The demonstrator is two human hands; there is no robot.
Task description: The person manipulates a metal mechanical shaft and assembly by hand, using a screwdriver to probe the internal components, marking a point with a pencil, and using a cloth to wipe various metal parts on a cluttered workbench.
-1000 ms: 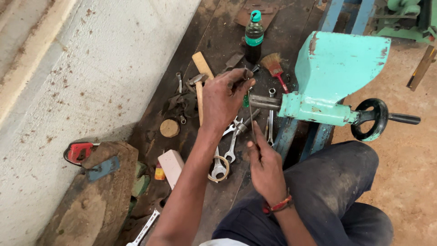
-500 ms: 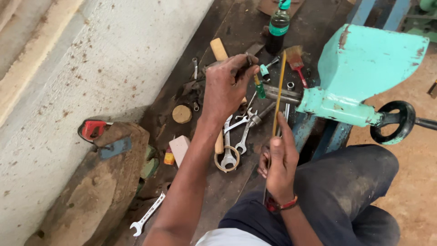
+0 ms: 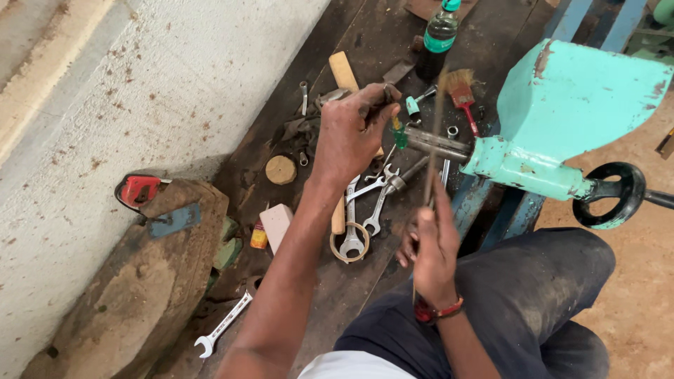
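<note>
While the thin rod (image 3: 434, 133) stood blurred above the dark wooden bench (image 3: 365, 42), my right hand (image 3: 434, 256) gripped its lower end with fingers curled tight, near the steel shaft (image 3: 435, 142) of the turquoise machine (image 3: 562, 119). A speckled pale wall (image 3: 140, 84) ran along the bench's left, sandy floor (image 3: 632, 309) on the right. My left hand (image 3: 351, 133) was closed over the shaft's end, perhaps pinching a small green-handled tool (image 3: 399, 133). Spanners (image 3: 368, 203) lay just beneath.

dark bottle (image 3: 437, 38) — green cap and label — top centre, small orange-yellow tube (image 3: 259, 235) by planks
</note>
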